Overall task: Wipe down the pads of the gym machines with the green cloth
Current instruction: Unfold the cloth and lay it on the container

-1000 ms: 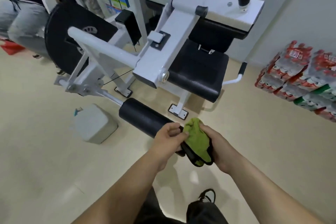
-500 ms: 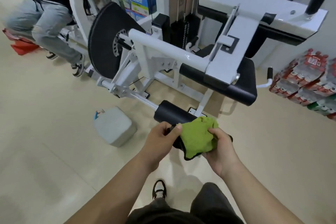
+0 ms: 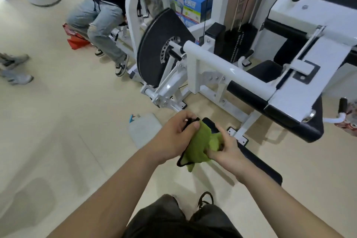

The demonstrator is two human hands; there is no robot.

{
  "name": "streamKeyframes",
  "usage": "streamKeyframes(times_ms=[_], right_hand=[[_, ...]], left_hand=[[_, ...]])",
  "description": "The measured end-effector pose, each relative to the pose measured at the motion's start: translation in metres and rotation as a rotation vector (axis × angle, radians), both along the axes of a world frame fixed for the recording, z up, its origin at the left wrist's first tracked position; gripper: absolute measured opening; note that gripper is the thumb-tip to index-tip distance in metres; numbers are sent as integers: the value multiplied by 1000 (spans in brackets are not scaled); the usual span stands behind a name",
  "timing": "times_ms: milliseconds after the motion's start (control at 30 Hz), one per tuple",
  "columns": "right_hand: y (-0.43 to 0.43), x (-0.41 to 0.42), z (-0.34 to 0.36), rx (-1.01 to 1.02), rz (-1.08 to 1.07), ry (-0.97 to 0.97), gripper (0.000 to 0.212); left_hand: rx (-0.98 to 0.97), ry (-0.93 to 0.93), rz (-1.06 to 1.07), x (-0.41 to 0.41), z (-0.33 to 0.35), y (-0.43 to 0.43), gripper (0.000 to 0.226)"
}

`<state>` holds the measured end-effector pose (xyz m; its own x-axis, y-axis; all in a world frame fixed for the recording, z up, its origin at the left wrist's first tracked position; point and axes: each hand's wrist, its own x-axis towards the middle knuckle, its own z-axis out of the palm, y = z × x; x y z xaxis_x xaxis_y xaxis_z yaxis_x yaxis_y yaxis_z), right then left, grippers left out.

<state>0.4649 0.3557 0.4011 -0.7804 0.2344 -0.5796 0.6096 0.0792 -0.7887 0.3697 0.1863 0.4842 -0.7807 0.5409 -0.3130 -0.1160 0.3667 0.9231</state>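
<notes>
I hold the green cloth (image 3: 199,147), black-edged, bunched between both hands low in the middle of the view. My left hand (image 3: 173,137) pinches its upper edge. My right hand (image 3: 226,150) grips its right side. The cloth sits against a black roller pad (image 3: 258,166), which runs down to the right beneath my right hand and is largely hidden. The white gym machine (image 3: 222,67) stands behind, with a black seat pad (image 3: 301,127) at the right.
A black round cam plate (image 3: 154,52) is on the machine's left. A pale plastic jug (image 3: 143,129) lies on the floor left of my hands. Another person (image 3: 100,19) sits on a neighbouring machine at upper left. Blue boxes (image 3: 193,4) stand behind. Shoes (image 3: 17,77) show at the left edge.
The view swung left and pulled back from the machine. Both hands stayed on the cloth at the roller pad, and the cloth now hangs lower and looser between them.
</notes>
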Motion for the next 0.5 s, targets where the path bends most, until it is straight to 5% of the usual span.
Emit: streamKeyframes(times_ms=[67, 167, 333, 500], right_hand=[[-2, -20, 10, 100, 234, 77, 89], [-12, -48, 33, 176, 471, 145, 59], [-43, -78, 33, -96, 367, 151, 18], [-97, -110, 8, 104, 175, 133, 16]], left_hand=[[-2, 13, -76, -14, 9, -6, 9], [-2, 9, -168, -38, 22, -22, 8], [-14, 89, -198, -93, 32, -57, 9], [-253, 455, -279, -155, 1, -111, 9]])
